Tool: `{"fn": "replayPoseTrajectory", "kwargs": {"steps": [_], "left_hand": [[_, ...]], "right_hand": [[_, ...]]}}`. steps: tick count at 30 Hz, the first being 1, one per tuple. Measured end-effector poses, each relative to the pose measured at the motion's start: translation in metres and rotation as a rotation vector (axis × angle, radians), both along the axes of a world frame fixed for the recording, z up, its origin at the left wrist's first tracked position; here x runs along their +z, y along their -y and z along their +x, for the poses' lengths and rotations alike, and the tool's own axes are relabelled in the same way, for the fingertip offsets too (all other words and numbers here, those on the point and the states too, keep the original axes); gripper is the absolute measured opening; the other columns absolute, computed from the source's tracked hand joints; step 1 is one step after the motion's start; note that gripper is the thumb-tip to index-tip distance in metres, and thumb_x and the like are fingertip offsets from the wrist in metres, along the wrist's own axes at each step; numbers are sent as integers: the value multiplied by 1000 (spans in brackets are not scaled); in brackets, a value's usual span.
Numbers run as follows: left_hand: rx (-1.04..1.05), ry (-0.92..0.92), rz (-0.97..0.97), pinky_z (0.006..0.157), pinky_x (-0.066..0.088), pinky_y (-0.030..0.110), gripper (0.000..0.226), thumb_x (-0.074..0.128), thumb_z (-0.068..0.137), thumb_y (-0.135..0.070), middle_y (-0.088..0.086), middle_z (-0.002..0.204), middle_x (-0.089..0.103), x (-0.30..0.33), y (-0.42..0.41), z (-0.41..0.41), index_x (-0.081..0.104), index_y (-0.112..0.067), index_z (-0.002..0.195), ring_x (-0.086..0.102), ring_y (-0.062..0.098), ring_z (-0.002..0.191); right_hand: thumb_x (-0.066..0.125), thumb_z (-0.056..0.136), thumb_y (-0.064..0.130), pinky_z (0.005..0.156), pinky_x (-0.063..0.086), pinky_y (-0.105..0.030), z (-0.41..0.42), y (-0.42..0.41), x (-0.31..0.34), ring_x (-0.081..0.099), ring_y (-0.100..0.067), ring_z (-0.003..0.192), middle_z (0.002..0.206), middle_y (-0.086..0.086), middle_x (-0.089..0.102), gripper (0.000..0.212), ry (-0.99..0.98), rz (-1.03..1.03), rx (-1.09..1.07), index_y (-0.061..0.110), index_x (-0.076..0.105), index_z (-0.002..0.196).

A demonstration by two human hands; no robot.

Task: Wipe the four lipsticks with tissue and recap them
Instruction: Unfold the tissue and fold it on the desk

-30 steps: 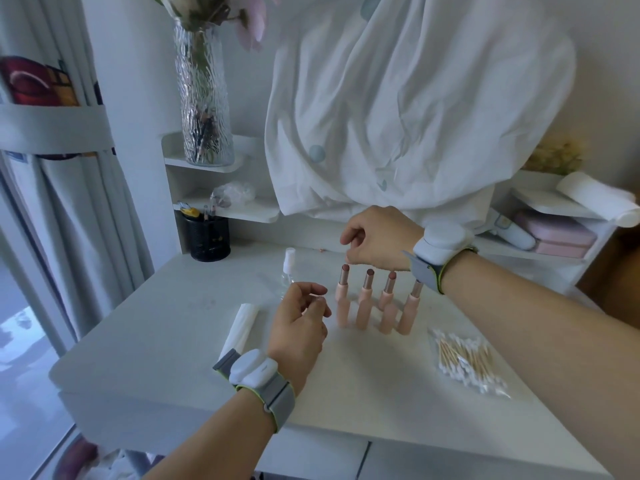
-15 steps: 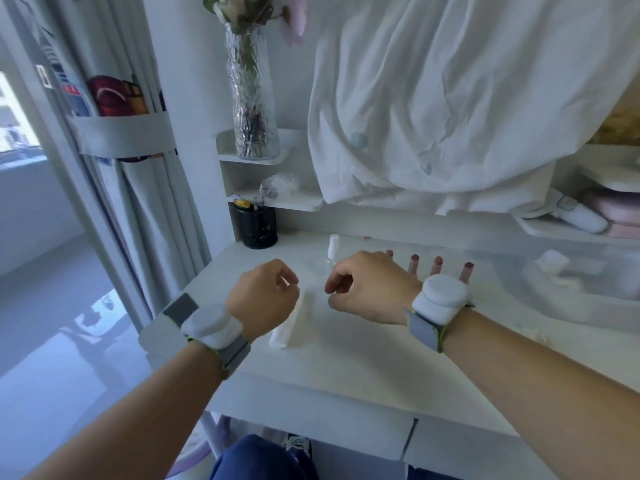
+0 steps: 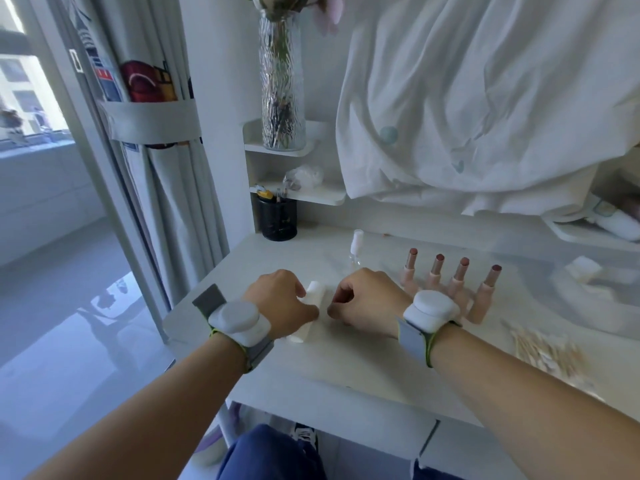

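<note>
Your left hand (image 3: 278, 304) curls over a white tissue pack (image 3: 309, 310) lying on the desk (image 3: 346, 368), fingers (image 3: 301, 289) bent around its far end and touching it. Your right hand (image 3: 367, 301) sits just beside the pack, fingers curled together with nothing visibly between them; whether they touch the tissue cannot be told. The 4 uncapped lipsticks (image 3: 450, 282) stand upright in a row to the right, behind your right wrist, near a blurred heap of cotton swabs (image 3: 543, 351).
</note>
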State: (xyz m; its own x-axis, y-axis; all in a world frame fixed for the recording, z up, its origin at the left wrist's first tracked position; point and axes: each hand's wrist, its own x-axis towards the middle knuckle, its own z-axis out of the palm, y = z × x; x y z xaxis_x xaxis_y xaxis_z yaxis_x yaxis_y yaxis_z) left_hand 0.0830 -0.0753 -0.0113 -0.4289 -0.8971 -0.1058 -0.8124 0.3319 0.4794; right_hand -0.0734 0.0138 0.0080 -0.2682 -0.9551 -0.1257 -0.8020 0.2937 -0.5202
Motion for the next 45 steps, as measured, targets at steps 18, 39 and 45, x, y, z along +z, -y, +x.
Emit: {"fn": "replayPoseTrajectory", "kwargs": {"steps": [18,39,45], "left_hand": [[33,-789,143,46,58,42,23,84,85,-22,-1,99,73,-23,-28,-3,67,-19,100,69,43,60],[-54,-916,206,50,53,28,22,83,90,-14,6,98,73,-31,-22,2,74,-18,110,67,17,58],[-18,-949,232,50,52,26,41,77,90,-1,13,98,73,-34,-17,3,67,-17,127,67,17,60]], "right_hand": [[67,95,54,72,54,-30,11,-9,-50,67,-10,70,72,5,75,39,370,-453,-195,21,76,77],[65,102,31,62,57,-25,7,-12,-52,67,-10,54,76,5,78,16,490,-547,-185,24,75,92],[72,98,25,63,56,-19,6,-12,-53,70,-13,66,90,5,75,5,487,-528,-164,29,76,96]]}}
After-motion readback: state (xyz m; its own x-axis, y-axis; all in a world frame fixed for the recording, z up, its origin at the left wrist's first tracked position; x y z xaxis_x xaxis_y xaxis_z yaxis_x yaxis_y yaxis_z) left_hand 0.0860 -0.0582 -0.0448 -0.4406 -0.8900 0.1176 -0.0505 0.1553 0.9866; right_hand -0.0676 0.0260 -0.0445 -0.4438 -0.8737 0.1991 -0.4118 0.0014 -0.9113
